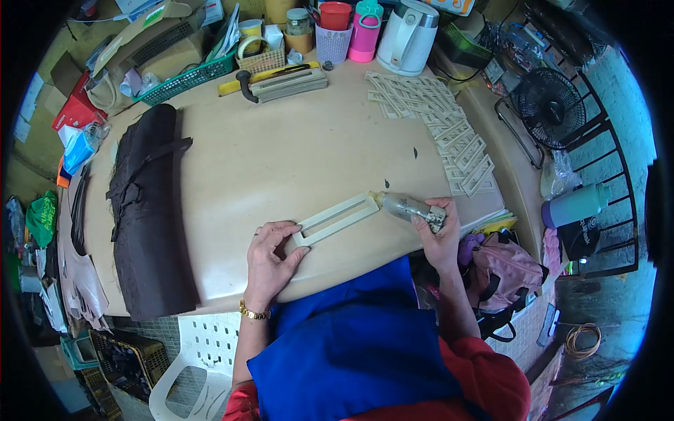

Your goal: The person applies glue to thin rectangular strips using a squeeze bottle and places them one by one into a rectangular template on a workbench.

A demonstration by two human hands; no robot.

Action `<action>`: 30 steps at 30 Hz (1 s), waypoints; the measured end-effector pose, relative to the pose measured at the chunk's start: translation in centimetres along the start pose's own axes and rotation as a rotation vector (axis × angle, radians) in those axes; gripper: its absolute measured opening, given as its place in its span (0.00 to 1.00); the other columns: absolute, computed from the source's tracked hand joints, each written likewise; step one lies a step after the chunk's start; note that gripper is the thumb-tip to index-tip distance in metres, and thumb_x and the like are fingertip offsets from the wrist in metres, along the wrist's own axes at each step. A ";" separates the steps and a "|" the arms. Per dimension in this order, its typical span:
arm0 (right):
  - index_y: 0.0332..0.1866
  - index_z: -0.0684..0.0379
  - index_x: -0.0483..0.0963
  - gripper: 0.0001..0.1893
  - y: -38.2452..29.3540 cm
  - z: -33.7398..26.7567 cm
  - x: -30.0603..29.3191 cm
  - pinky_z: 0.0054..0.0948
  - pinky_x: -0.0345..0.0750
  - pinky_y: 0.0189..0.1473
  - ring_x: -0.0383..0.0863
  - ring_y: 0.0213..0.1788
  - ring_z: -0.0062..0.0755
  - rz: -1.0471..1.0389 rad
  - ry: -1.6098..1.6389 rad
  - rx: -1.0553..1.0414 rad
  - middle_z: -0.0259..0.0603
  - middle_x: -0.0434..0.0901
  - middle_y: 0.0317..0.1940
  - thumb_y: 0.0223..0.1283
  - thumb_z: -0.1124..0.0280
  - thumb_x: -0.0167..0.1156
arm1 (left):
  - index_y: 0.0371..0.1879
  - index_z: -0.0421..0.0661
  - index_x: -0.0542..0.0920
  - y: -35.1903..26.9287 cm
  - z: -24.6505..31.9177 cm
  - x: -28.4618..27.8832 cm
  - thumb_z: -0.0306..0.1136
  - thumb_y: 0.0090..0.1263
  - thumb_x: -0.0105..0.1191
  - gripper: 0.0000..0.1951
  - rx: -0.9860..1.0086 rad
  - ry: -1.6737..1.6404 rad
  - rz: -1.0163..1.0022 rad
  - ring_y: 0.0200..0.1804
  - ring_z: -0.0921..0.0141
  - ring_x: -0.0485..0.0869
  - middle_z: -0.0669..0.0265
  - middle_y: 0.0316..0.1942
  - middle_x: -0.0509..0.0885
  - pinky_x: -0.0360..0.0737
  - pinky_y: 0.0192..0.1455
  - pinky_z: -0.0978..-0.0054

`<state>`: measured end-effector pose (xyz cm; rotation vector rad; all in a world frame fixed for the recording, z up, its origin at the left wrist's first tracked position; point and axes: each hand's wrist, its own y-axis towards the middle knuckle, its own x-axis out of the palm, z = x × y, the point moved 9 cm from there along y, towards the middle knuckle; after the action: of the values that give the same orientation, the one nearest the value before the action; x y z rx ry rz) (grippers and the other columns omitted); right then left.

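Observation:
My left hand (273,257) pinches the near left end of a pale rectangular frame (337,220) with a long slot through it. The frame lies slanted on the beige tabletop (295,158). In my right hand (439,237) is a grey, worn squeeze bottle (408,207), held on its side by its patchy base. Its yellowish nozzle (375,197) meets the far right end of the frame; whether anything flows from it is too small to tell. Many similar pale frames (447,131) lie overlapped along the table's right side.
A dark rolled cloth bundle (150,210) lies at the left. Stacked strips (292,84), a purple basket (333,42), a pink bottle (364,31) and a white electric kettle (408,37) line the back. A black fan (550,108) stands right; a white plastic chair (202,358) is below left.

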<state>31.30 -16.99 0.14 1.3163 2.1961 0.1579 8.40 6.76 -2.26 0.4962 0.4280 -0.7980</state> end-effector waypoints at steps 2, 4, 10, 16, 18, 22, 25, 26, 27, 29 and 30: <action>0.49 0.64 0.70 0.18 0.0 -0.3 0.0 0.24 0.73 0.38 0.73 0.35 0.21 -0.004 0.004 0.009 0.36 0.74 0.34 0.60 0.71 0.70 | 0.48 0.44 0.87 0.0 -0.1 0.1 0.25 0.53 0.73 0.20 -0.008 0.000 0.001 0.52 0.62 0.83 0.59 0.50 0.86 0.82 0.57 0.67; 0.49 0.65 0.70 0.18 0.0 -0.4 0.0 0.24 0.73 0.39 0.73 0.35 0.22 -0.003 -0.002 0.008 0.36 0.74 0.34 0.60 0.71 0.70 | 0.47 0.45 0.87 -0.1 -0.3 0.1 0.25 0.52 0.73 0.21 -0.015 -0.007 0.009 0.52 0.62 0.83 0.60 0.50 0.86 0.81 0.57 0.66; 0.49 0.65 0.71 0.18 0.1 -0.1 0.0 0.25 0.74 0.40 0.74 0.35 0.23 -0.004 -0.010 0.026 0.38 0.75 0.35 0.60 0.71 0.71 | 0.46 0.45 0.87 -0.1 -0.1 0.0 0.25 0.50 0.73 0.21 0.004 -0.007 0.021 0.51 0.61 0.82 0.62 0.49 0.86 0.79 0.56 0.65; 0.49 0.64 0.71 0.19 0.0 0.0 0.0 0.24 0.73 0.44 0.75 0.40 0.22 -0.005 -0.015 0.038 0.36 0.75 0.38 0.60 0.67 0.71 | 0.46 0.45 0.87 -0.1 0.2 -0.1 0.24 0.50 0.72 0.21 0.023 0.008 0.023 0.51 0.61 0.82 0.62 0.49 0.86 0.79 0.56 0.66; 0.49 0.64 0.71 0.19 0.0 0.2 0.1 0.24 0.73 0.45 0.75 0.40 0.22 -0.013 0.025 0.052 0.36 0.75 0.38 0.60 0.68 0.71 | 0.46 0.45 0.87 -0.1 0.1 -0.1 0.24 0.50 0.72 0.21 0.014 0.004 0.020 0.51 0.61 0.82 0.61 0.49 0.86 0.79 0.56 0.66; 0.49 0.64 0.71 0.19 -0.2 0.3 0.2 0.24 0.73 0.45 0.75 0.40 0.23 -0.018 -0.018 0.073 0.36 0.75 0.38 0.60 0.67 0.71 | 0.46 0.45 0.87 0.0 0.3 -0.1 0.24 0.50 0.72 0.21 0.009 0.008 0.013 0.50 0.61 0.82 0.61 0.48 0.86 0.79 0.56 0.66; 0.49 0.64 0.71 0.19 -0.2 -0.2 0.4 0.25 0.74 0.45 0.75 0.40 0.23 -0.020 -0.002 0.081 0.37 0.75 0.38 0.60 0.67 0.71 | 0.46 0.45 0.87 -0.1 0.0 0.0 0.24 0.49 0.72 0.21 0.022 -0.005 0.021 0.50 0.61 0.82 0.61 0.48 0.86 0.79 0.55 0.66; 0.49 0.64 0.71 0.19 -0.2 -0.1 0.4 0.25 0.74 0.45 0.75 0.40 0.23 -0.017 -0.003 0.079 0.37 0.75 0.38 0.60 0.67 0.71 | 0.46 0.45 0.87 -0.1 -0.1 0.0 0.24 0.49 0.72 0.21 0.017 -0.012 0.023 0.50 0.61 0.82 0.61 0.48 0.86 0.79 0.55 0.66; 0.49 0.64 0.71 0.19 -0.1 0.0 0.4 0.25 0.74 0.44 0.75 0.39 0.24 -0.015 -0.003 0.076 0.37 0.76 0.38 0.60 0.67 0.71 | 0.46 0.45 0.87 -0.1 -0.1 0.0 0.24 0.49 0.72 0.21 0.012 -0.018 0.024 0.49 0.61 0.82 0.62 0.48 0.86 0.79 0.55 0.66; 0.49 0.64 0.71 0.19 -0.2 -0.6 0.6 0.25 0.74 0.44 0.76 0.39 0.24 -0.018 0.016 0.067 0.37 0.76 0.38 0.60 0.67 0.71 | 0.46 0.45 0.87 -0.1 0.0 -0.1 0.23 0.49 0.72 0.21 0.016 -0.005 0.023 0.49 0.61 0.82 0.62 0.48 0.86 0.79 0.55 0.66; 0.49 0.64 0.71 0.20 -0.2 -0.9 0.6 0.25 0.74 0.44 0.76 0.39 0.24 -0.019 0.022 0.063 0.37 0.76 0.38 0.60 0.66 0.71 | 0.46 0.45 0.87 -0.1 0.1 -0.1 0.23 0.49 0.72 0.21 0.017 -0.001 0.021 0.49 0.61 0.82 0.62 0.48 0.86 0.79 0.55 0.66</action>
<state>30.46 -16.39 0.55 1.3330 2.2484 0.0972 8.29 6.69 -2.18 0.5155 0.4147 -0.7820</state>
